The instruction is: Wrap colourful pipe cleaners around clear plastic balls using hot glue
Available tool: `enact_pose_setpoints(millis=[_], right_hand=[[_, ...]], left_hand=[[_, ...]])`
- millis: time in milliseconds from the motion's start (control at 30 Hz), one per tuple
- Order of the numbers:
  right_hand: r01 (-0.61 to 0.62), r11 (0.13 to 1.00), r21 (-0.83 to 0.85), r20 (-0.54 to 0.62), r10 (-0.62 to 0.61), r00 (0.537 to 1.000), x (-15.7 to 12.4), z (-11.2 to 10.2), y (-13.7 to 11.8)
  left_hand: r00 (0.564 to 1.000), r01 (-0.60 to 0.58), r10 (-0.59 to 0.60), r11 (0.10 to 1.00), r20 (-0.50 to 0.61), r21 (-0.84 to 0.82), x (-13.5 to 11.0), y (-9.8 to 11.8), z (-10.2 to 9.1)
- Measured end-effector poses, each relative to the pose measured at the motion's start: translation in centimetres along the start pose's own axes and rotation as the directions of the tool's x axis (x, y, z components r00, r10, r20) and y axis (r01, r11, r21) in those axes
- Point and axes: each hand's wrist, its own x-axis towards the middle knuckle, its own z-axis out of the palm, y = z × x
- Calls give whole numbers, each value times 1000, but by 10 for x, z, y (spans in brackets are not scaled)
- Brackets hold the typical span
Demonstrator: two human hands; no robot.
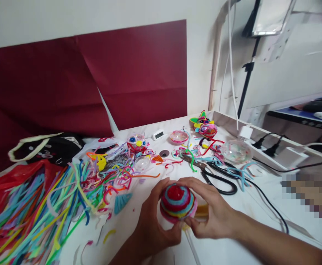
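Between my two hands is a round ball covered in coiled fuzzy pipe cleaner (178, 201), ringed in red, blue, yellow and pink with a red top. My left hand (155, 221) curves around its left side, thumb underneath and fingertips on the top edge. My right hand (214, 209) grips the opposite side, with its thumb and index finger on the ball. Partly hidden behind the right hand is a yellow-brown object (202, 210) whose kind I cannot make out. A pale, translucent stick (192, 244) lies just below the hands.
Many pipe cleaners (47, 213) heap up at left on a red bag (47, 169). Black-handled scissors (218, 184) lie beyond my right hand. Clear plastic bowls (236, 151), a decorated ball (137, 143), a small digital display (158, 135) and a power strip (271, 154) sit further back.
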Motion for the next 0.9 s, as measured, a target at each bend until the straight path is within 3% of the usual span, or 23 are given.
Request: enact_pose_setpoints(millis=[333,667,900], right_hand=[[30,992,-125,-42,-35,998,-1,-3,-2],[-181,983,37,-115,184,976,-2,5,1],[-257,963,87,-91,264,960,-3,5,3]], left_hand=[[996,73,-66,987,60,-141,0,-7,2],[959,282,-260,890,110,-359,6,1,-1],[945,325,-313,861,96,-391,7,6,2]])
